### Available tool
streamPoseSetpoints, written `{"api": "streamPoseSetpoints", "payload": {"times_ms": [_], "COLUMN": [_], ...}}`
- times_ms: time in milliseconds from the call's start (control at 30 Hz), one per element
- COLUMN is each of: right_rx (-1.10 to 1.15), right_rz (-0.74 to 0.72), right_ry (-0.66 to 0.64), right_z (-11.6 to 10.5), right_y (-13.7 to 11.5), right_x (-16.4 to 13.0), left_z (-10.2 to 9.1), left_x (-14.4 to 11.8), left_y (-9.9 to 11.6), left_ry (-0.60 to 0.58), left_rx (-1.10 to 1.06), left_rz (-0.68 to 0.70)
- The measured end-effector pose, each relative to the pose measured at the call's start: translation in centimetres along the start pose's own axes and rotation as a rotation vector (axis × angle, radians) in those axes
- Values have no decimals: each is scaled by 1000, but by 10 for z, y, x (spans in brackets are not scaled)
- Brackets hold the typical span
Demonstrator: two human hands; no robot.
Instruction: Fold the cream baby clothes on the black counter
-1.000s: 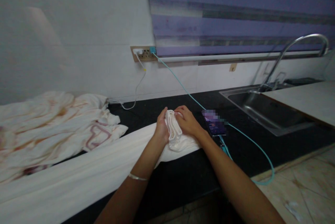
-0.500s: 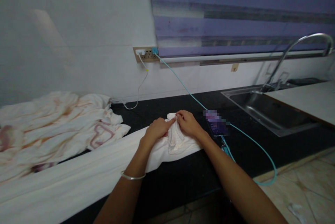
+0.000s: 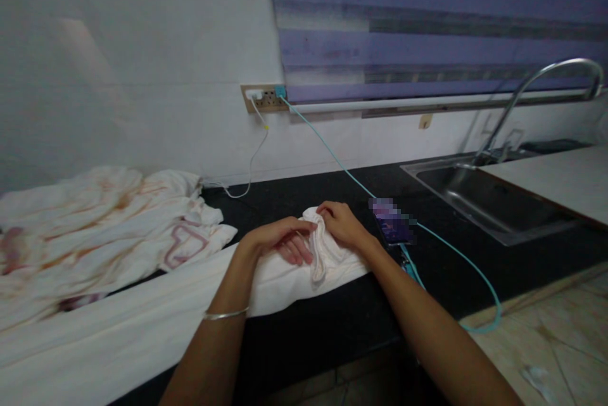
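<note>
A long strip of white cloth lies across the dark counter, its right end bunched up into a folded layer. At the top of that fold my right hand grips the fabric, fingers bent over it. My left hand is just left of the fold, its fingers stretched out and tilted with the palm partly showing. The left fingertips are against or very close to the folded edge; contact cannot be made out exactly.
A crumpled white fabric with brown stains and a heart print lies at left. A phone with a teal cable lies right of my hands. Further right are a steel sink, a tap and a white board.
My left hand has let go of the fold's top, shifted left and opened its fingers. The folded layer has leaned slightly right. My right hand stays nearly in place.
</note>
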State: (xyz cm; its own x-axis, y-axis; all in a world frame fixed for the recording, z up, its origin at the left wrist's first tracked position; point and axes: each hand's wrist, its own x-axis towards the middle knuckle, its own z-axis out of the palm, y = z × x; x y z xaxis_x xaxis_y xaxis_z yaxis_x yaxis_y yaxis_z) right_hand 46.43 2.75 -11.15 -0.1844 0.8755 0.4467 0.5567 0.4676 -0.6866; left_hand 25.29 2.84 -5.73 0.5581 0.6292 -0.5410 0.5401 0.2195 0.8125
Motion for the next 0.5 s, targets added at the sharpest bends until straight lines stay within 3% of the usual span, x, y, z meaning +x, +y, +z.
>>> {"api": "streamPoseSetpoints", "payload": {"times_ms": [67, 100, 167, 267, 367, 500], "right_rx": [151, 262, 526, 795, 716, 318], "right_rz": [32, 78, 195, 272, 207, -5], "right_ry": [-1, -25, -111, -199, -180, -124], "right_z": [3, 5, 10, 16, 21, 26], "right_y": [1, 1, 1, 0, -1, -2], "right_x": [1, 1, 0, -1, -2, -6], "left_z": [-7, -9, -11, -10, -5, 16], "left_x": [-7, -8, -5, 9, 21, 20], "left_y": [-2, -3, -6, -9, -9, 4], "left_ry": [-8, 43, 277, 727, 989, 1125], "left_rx": [25, 43, 157, 420, 566, 662], "left_rz": [-24, -36, -66, -83, 9, 135]}}
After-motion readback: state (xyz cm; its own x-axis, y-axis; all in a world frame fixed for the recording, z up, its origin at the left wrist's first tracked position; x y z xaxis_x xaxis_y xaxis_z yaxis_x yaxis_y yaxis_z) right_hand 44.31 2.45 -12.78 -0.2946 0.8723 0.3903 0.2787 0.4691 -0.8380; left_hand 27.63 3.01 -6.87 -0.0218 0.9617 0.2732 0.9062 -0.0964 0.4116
